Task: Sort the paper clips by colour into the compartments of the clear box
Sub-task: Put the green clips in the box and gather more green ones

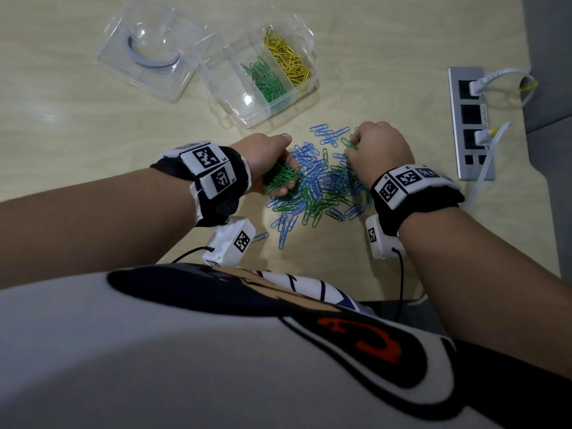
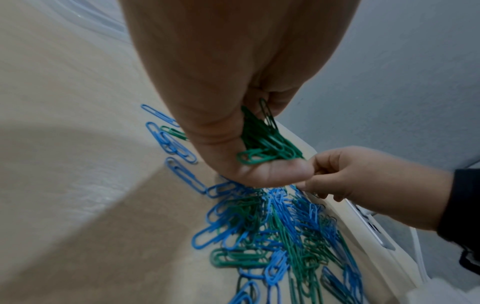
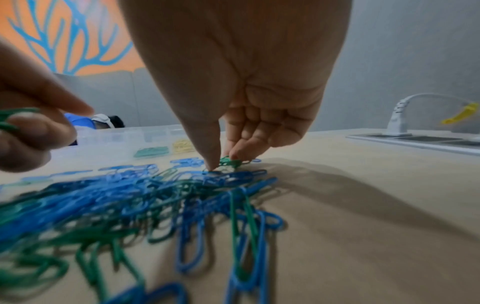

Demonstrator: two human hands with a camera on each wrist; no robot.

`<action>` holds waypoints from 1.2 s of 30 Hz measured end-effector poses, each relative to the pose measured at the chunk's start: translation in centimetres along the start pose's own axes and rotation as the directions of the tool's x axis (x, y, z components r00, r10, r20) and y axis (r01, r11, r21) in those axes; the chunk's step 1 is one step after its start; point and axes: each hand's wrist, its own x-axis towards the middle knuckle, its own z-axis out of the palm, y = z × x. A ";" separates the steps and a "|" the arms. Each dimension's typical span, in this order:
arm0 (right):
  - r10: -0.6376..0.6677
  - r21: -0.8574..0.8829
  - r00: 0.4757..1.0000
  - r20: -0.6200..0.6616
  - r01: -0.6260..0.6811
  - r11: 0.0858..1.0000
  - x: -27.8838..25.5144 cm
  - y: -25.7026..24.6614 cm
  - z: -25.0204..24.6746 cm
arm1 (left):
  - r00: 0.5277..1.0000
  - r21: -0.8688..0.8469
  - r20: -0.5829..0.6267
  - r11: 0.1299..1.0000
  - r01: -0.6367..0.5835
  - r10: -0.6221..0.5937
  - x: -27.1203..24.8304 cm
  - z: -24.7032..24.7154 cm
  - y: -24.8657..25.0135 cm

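Tabletop (image 1: 62, 125), pale wood: mixed heap of blue and green paper clips (image 1: 322, 181) at frame centre; clear box (image 1: 247, 109) above it in the upper middle, green clips (image 1: 266, 78) in one compartment and yellow clips (image 1: 288, 60) in the one to its right, the box's clear lid (image 1: 123, 66) lying at upper left. Left hand (image 1: 269, 159), left of the heap: grip curled round a bunch of green clips (image 1: 281, 178). Right hand (image 1: 380, 153), at the heap's upper right edge: grip pinching a few green clips (image 3: 230, 162) between thumb and fingertips; grey socket strip (image 1: 470, 125) at frame right.
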 end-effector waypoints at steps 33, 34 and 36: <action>0.089 0.000 0.995 0.047 -0.089 0.996 0.3 -0.2 0.2 | 1.000 0.010 0.003 1.000 0.022 -0.022 -0.5 -0.2 -0.3; 0.084 -0.004 0.995 0.054 -0.084 0.996 0.3 -0.4 0.1 | 1.000 0.009 0.000 1.000 0.016 -0.016 -0.5 -0.2 -0.3; 0.021 0.042 0.999 0.025 -0.022 0.999 0.0 -0.9 -0.1 | 1.000 0.006 -0.005 1.000 0.008 -0.008 -0.5 -0.3 -0.2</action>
